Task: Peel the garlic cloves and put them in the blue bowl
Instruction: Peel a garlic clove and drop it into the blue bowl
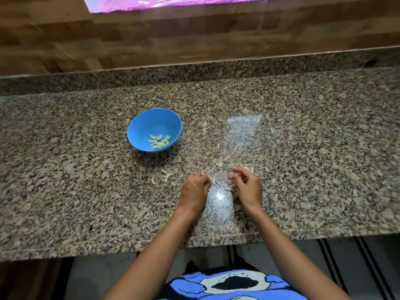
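Note:
A blue bowl [138,128] stands on the granite counter, left of centre, with several pale peeled garlic cloves [159,141] lying in its bottom. Nearer the front edge, my left hand [193,191] has its fingers curled in, and what it holds is hidden. My right hand [246,186] is just to its right, fingers curled, pinching a small pale bit of garlic at its fingertips. A piece of unpeeled garlic [249,168] lies just behind my right hand. Loose garlic skins [218,182] lie between the two hands.
More garlic skins [165,175] are scattered on the granite counter [313,148] left of my hands. A low granite ledge and a wood-patterned wall run along the back. The counter's front edge is close below my wrists.

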{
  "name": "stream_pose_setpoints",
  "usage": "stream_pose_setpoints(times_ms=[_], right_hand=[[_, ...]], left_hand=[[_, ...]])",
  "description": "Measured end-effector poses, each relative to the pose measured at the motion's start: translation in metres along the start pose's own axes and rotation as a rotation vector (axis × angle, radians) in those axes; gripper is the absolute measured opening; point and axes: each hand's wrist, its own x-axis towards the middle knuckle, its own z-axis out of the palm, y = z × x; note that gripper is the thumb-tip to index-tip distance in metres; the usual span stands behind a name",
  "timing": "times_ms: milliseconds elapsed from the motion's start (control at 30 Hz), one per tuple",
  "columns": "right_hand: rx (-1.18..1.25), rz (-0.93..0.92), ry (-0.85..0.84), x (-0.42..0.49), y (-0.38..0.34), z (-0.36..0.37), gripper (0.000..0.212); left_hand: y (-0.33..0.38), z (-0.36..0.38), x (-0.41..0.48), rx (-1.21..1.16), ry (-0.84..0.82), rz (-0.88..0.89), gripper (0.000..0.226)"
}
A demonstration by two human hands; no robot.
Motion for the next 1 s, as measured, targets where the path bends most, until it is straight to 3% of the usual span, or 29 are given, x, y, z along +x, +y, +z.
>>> stream_pose_setpoints(times_ms=[200,300,400,467,533,567,700,1000], right_hand=[[-0.023,-0.115,0.071,-0.001,0.003,-0.004,0.022],[0.265,0.062,-0.048,-0.003,-0.007,0.003,0.021],[0.806,0.444,-0.221,-0.006,-0.020,0.010,0.031],[0.980,0.548,-0.186,-0.005,-0.021,0.010,0.024],[0.969,0.530,-0.136,-0.003,-0.016,0.008,0.019],[0.946,0.505,-0.114,0.000,-0.013,0.004,0.019],[0.876,0.459,-0.055,0.015,-0.009,-0.011,0.025],[0.963,0.454,0.058,0.049,-0.003,-0.044,0.020]], left_hand=[[0.001,-0.018,0.004,-0.435,0.072,-0.291,0.012],[0.020,-0.024,0.003,-0.675,0.045,-0.292,0.012],[0.042,-0.026,0.001,-0.573,-0.105,-0.102,0.019],[0.044,-0.029,-0.001,-0.547,-0.017,-0.032,0.024],[0.025,-0.027,-0.007,-0.440,0.154,0.038,0.034],[0.010,-0.022,-0.012,-0.314,0.154,0.072,0.041],[-0.041,0.011,-0.033,0.176,-0.082,0.050,0.077],[0.003,0.031,0.076,0.135,-0.149,0.118,0.065]])
